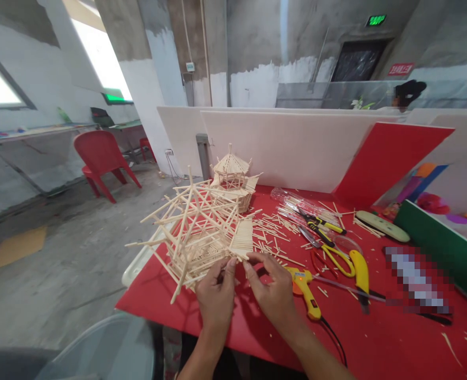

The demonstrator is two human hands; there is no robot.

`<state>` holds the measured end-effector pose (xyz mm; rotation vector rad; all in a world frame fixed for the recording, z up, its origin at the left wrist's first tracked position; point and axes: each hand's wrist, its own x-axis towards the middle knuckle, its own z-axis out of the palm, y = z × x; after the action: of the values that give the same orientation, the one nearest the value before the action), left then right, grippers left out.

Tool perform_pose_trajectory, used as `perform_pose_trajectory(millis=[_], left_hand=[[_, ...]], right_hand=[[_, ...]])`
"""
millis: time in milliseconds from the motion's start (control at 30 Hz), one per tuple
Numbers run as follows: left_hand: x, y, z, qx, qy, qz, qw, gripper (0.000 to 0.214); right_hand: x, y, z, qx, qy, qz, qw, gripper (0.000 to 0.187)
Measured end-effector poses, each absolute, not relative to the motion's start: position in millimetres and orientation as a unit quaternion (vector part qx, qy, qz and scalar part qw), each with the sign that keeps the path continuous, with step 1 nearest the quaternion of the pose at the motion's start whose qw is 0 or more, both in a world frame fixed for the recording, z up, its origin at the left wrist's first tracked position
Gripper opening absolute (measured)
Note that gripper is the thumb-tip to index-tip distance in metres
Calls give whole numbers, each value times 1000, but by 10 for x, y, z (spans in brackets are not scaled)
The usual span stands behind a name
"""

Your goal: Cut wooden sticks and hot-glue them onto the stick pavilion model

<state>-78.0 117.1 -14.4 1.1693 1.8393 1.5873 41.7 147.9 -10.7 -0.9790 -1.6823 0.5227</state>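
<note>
A pale stick-built model [196, 227] of crossed wooden sticks rests on the red table [376, 338] near its left front corner. My left hand [216, 295] pinches the model's lower right edge, fingers closed on the sticks. My right hand [273, 290] pinches the bottom of a flat panel of glued sticks [242, 238] that stands against the model's right side. A second, finished stick pavilion [233, 177] stands behind the model. Loose sticks [273, 232] lie scattered to the right.
A yellow glue gun [305, 290] lies just right of my right hand, its cord running to the front edge. Yellow-handled scissors [330, 253], pliers [320, 221], a knife [361, 274] and a plastic bag lie further right. White and red boards stand behind. A red chair [101, 158] stands on the floor left.
</note>
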Motion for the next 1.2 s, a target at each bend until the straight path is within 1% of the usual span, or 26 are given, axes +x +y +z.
perform_pose_trajectory(millis=[100,167,267,300,333,400,433,500,567,633,767,833,967,1000,1200], left_hand=[[-772,1130,-149,419,671,580,194,33],[-761,1067,-169,411,671,600,145,31],[-721,950,-238,403,668,622,67,18],[-695,917,-270,410,668,619,57,19],[-661,890,-304,423,667,611,56,27],[-572,861,-373,470,657,583,92,38],[-522,858,-404,492,648,566,130,39],[-424,871,-454,503,632,541,235,34],[-350,899,-489,470,624,527,334,30],[-308,931,-513,432,623,524,388,29],[-290,991,-555,426,621,503,425,28],[-288,1021,-570,438,619,491,429,24],[-269,1095,-571,474,608,502,393,9],[-262,1115,-565,475,607,506,387,9],[-260,1215,-515,414,624,484,452,31]], right_hand=[[446,1444,-93,-404,-715,204,532,16],[516,1431,-101,-406,-723,187,526,18],[732,1511,-148,-449,-713,156,515,16],[833,1575,-169,-479,-702,147,505,17],[943,1655,-191,-514,-691,140,489,20],[1171,1846,-229,-577,-680,133,432,27],[1279,1944,-245,-588,-686,134,407,27],[1457,2116,-266,-593,-706,137,362,23],[1565,2242,-278,-592,-727,140,317,19],[1604,2332,-280,-600,-741,143,266,17],[1541,2499,-251,-612,-758,153,167,16],[1477,2591,-229,-614,-764,156,125,16],[1322,2744,-216,-605,-777,164,63,17],[1282,2771,-222,-599,-782,167,50,17],[1118,2871,-301,-580,-797,168,-15,14]])
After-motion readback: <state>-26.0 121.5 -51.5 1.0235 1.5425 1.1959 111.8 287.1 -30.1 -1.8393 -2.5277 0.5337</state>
